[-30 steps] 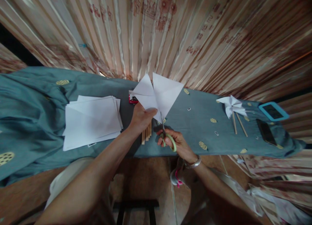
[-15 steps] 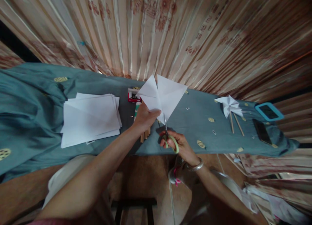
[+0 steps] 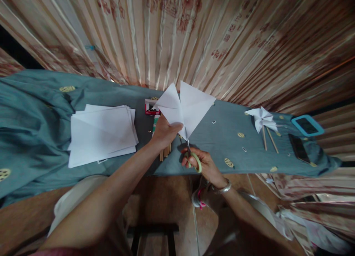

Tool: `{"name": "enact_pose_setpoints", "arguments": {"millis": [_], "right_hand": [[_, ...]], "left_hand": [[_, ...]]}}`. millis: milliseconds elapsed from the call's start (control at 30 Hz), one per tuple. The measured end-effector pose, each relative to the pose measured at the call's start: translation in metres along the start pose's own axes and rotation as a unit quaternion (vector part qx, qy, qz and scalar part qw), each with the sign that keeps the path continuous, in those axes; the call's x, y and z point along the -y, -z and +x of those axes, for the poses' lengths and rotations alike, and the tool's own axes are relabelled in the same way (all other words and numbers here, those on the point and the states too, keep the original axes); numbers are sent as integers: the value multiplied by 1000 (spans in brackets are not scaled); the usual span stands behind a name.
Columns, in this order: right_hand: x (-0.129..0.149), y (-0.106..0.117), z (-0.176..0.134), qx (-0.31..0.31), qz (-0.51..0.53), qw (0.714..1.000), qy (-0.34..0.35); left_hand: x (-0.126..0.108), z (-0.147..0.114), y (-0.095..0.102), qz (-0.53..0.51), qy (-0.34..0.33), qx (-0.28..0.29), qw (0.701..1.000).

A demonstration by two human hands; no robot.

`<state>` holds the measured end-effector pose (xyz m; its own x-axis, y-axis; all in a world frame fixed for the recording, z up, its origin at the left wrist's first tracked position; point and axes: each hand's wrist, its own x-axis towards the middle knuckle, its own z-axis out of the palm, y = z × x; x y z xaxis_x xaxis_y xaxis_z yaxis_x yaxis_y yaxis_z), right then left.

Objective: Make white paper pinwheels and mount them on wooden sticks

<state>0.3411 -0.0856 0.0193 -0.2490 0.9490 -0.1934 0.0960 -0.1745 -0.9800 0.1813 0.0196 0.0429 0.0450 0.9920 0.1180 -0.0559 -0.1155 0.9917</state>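
Observation:
My left hand [image 3: 165,132] pinches a white sheet of paper [image 3: 195,102], its thumb lying on top. The paper has slits running inward from its edges, and it is held above the table. In my right hand [image 3: 201,161] is a pair of scissors [image 3: 196,160] with light green handles. The blades meet the paper's near corner, just right of my left thumb. Beneath my left hand lie several wooden sticks [image 3: 165,152] and a green and white tube [image 3: 155,123], both partly hidden. A small red and white box [image 3: 150,110] with dark bits inside sits behind them.
A stack of white paper [image 3: 102,134] lies on the left of the cloth-covered table [image 3: 216,145]. To the right are a paper pinwheel [image 3: 263,119], wooden sticks, a blue-framed device [image 3: 307,125] and a dark phone [image 3: 298,148]. A curtain [image 3: 155,38] hangs behind the table.
The scissors have tipped slightly at the paper's near corner, and their handles sit a little closer together. The paper's right part has shifted slightly up. My left hand keeps the same grip.

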Motion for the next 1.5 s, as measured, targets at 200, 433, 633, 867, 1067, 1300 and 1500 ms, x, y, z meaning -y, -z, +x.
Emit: {"name": "enact_pose_setpoints", "arguments": {"millis": [200, 433, 633, 867, 1067, 1300, 1500], "right_hand": [[0, -1, 1, -2, 5, 1000, 0], [-3, -2, 2, -7, -3, 1000, 8], [-1, -2, 2, -13, -9, 1000, 11], [1, -4, 2, -20, 5, 1000, 7], [0, -4, 2, -30, 15, 999, 7], [-1, -5, 3, -35, 21, 999, -6], [0, -4, 3, -32, 16, 999, 0]], "left_hand": [[-1, 0, 1, -9, 3, -1, 1000], [0, 2, 1, 5, 3, 4, 1000], [0, 2, 0, 2, 4, 1, 1000], [1, 2, 1, -8, -3, 12, 1000], [1, 3, 1, -1, 0, 3, 1000], [4, 4, 0, -21, -8, 7, 1000], [3, 3, 1, -35, -11, 16, 999]]}}
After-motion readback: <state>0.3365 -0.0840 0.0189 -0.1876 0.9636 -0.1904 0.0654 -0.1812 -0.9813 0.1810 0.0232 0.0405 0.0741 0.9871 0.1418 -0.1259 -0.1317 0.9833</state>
